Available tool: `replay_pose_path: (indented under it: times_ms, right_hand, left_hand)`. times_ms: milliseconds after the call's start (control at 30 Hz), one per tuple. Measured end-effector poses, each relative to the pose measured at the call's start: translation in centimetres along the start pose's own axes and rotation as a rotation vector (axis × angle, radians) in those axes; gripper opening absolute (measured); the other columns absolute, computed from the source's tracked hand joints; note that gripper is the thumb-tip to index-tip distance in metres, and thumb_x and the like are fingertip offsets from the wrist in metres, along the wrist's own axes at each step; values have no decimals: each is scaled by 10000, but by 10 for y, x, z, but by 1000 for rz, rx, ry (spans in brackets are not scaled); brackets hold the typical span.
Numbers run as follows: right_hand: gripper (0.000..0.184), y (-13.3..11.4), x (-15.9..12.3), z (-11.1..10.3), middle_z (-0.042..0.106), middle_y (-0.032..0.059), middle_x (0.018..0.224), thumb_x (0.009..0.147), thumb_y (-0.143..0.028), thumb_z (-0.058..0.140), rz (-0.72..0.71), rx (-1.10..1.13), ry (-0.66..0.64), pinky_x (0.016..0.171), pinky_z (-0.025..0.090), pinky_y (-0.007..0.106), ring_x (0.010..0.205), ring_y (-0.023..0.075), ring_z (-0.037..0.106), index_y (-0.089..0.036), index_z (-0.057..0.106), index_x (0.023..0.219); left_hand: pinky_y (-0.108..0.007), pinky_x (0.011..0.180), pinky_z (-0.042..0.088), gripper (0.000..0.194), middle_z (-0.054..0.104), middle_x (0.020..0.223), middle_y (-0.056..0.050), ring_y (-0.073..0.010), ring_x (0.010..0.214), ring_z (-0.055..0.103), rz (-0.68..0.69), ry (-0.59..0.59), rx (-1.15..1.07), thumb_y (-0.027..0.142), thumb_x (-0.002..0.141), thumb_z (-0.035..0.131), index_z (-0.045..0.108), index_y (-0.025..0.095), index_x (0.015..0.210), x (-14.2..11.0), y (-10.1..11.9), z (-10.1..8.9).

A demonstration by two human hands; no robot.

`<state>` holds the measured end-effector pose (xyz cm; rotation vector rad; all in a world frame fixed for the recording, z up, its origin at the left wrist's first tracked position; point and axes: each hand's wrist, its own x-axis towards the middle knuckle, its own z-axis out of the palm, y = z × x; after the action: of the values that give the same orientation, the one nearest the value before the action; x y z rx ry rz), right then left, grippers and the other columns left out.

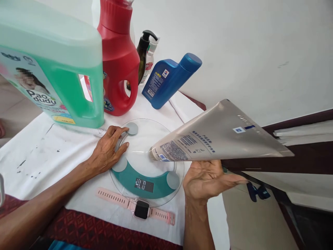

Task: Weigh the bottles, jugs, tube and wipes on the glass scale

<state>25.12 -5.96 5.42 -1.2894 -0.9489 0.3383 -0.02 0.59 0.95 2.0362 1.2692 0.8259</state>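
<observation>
A large beige-gold squeeze tube (192, 139) leans far to the right, its narrow cap end over the middle of a round glass scale (145, 189). My right hand (204, 178) supports the tube from below, palm up with the thumb stretched out; its other fingers are partly hidden behind the tube. Whether the cap touches the glass, I cannot tell. My left hand (109, 149) rests on the scale's left edge, thumb and index finger apart on the glass. The scale's display is lit, its digits only partly legible. A pink-strapped smartwatch (142, 209) lies along the scale's near edge.
A green jug (75, 80) and a red jug (118, 59) stand at the back left. Behind them are a dark pump bottle (142, 52) and a blue bottle (169, 80). White cloth (33, 152) covers the table; a wall rises behind. Slippers (257, 191) lie on the floor.
</observation>
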Motion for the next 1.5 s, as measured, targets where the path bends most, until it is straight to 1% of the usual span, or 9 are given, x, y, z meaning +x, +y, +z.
replay_pose_path:
  times_ms: [267,800,867,967,1100,1233,1300,1433,1500]
  right_hand:
    - [617,4,7,2,607,89,1459,1039,-662,336,30,-33,98,1068,556,526,1398,309,580,-330,560,1509]
    - [583,7,7,1,739,131,1185,971,-655,538,135,-42,227,998,587,516,1271,342,666,-193,718,1280]
    - [579,4,7,2,724,120,1260,993,-647,514,100,18,177,1050,560,524,1328,330,634,-218,691,1340]
    - [659,1,4,2,667,105,1408,981,-726,494,49,161,-4,1158,479,556,1435,325,552,-264,643,1426]
    - [940,7,-3,-6,642,138,1456,787,-927,582,70,233,-261,1201,423,610,1472,388,504,-243,644,1428]
    - [1029,15,-8,-14,695,167,1372,598,-860,825,61,165,-415,1146,491,579,1406,425,564,-209,665,1379]
    - [906,12,-8,-14,743,162,1275,604,-766,892,85,62,-426,1106,525,546,1310,406,642,-197,710,1286]
    - [464,0,-9,-10,803,118,1051,762,-571,868,174,-235,-343,983,579,500,1056,336,747,-200,782,1027]
    - [404,-6,-10,-7,808,107,1008,785,-555,847,170,-303,-320,937,591,481,1002,323,754,-202,788,973]
  left_hand:
    - [-458,938,634,467,585,1267,-108,-235,1047,680,-19,-15,-23,352,1012,553,548,215,1458,-1,0,-1]
    - [-462,918,638,462,576,1281,-113,-237,1051,676,-21,-26,-15,351,1014,547,547,212,1454,0,0,-1]
    - [-472,936,629,469,575,1275,-116,-238,1053,676,-12,-22,-15,346,1010,549,547,199,1456,0,-1,0]
    - [-480,966,614,472,573,1272,-118,-238,1059,674,-7,-17,-23,338,1008,556,546,191,1456,0,-1,1]
    - [-476,990,599,455,571,1276,-114,-236,1074,671,-7,-8,-43,327,1013,554,542,209,1452,-1,-2,1]
    - [-475,989,596,443,574,1271,-109,-237,1069,678,9,2,-45,327,1013,546,540,215,1441,-2,-3,1]
    - [-465,958,607,441,580,1254,-103,-235,1043,686,24,15,-38,332,1015,540,537,220,1442,-3,-4,2]
    - [-438,915,619,405,597,1212,-80,-225,999,706,51,75,-24,340,1023,530,560,246,1416,-3,-7,5]
    - [-421,884,625,400,608,1201,-77,-222,976,716,68,87,-12,354,1026,521,567,246,1408,-3,-8,5]
